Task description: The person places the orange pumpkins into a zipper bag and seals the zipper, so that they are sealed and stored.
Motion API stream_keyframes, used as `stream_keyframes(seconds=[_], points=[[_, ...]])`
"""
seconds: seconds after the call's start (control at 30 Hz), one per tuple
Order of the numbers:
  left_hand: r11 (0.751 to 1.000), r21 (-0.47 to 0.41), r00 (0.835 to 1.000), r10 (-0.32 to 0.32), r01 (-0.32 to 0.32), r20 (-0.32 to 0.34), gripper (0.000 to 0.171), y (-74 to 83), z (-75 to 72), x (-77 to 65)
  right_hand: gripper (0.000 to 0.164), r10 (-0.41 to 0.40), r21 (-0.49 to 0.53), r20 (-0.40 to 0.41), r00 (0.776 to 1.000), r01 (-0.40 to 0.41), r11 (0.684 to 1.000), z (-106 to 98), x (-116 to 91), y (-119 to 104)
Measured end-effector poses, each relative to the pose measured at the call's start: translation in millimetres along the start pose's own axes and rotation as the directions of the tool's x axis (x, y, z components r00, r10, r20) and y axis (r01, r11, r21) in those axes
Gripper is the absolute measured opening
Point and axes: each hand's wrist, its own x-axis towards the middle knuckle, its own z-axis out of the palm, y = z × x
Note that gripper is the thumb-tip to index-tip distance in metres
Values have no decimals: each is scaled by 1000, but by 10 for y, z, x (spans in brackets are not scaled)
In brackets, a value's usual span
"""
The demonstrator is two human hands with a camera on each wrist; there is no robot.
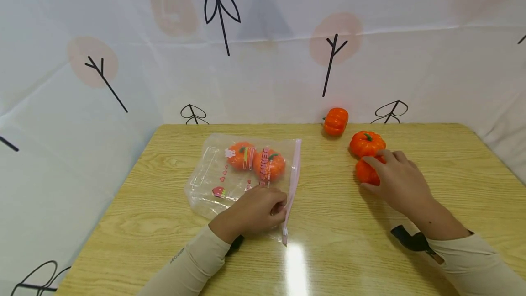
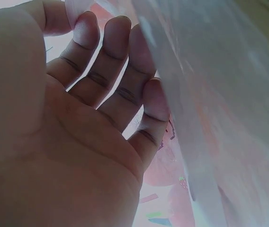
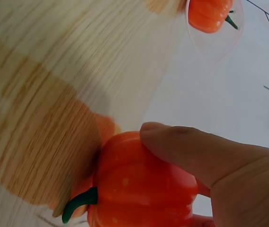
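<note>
My right hand (image 1: pixel 400 188) grips a small orange toy pumpkin (image 1: pixel 365 171) on the right side of the table. The right wrist view shows the thumb against this ribbed pumpkin (image 3: pixel 139 184), whose green stem points to the left. Just behind it sits another orange pumpkin (image 1: pixel 367 144). My left hand (image 1: pixel 256 209) holds the clear zip bag (image 1: pixel 203 186) near its pink slider edge, fingers curled at the plastic. Two orange pumpkins, a rear one (image 1: pixel 239 155) and a front one (image 1: pixel 269 166), show through the bag. In the left wrist view, the bag's film (image 2: pixel 219 94) hangs beside the fingers.
One more orange pumpkin (image 1: pixel 336 121) lies on its side at the table's back edge. The wood-grain table (image 1: pixel 328 223) ends at a white printed cloth (image 1: pixel 267 76) behind and at the left. Dark straps show at both wrists.
</note>
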Motion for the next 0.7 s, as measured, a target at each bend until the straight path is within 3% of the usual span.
stream_keyframes(seconds=[0.13,0.47,0.7], points=[[1000,-4,1000,-1,1,0,22,-1,2,1,58,-7,32,30,1000,6,999,-5,14,-45],[1000,-3,1000,-4,4,-2,22,-1,5,1,59,-92,77,15,996,91,993,22,19,-153],[1000,2,1000,-3,3,-2,21,-8,12,-1,56,-39,141,89,995,26,990,-7,19,-255]])
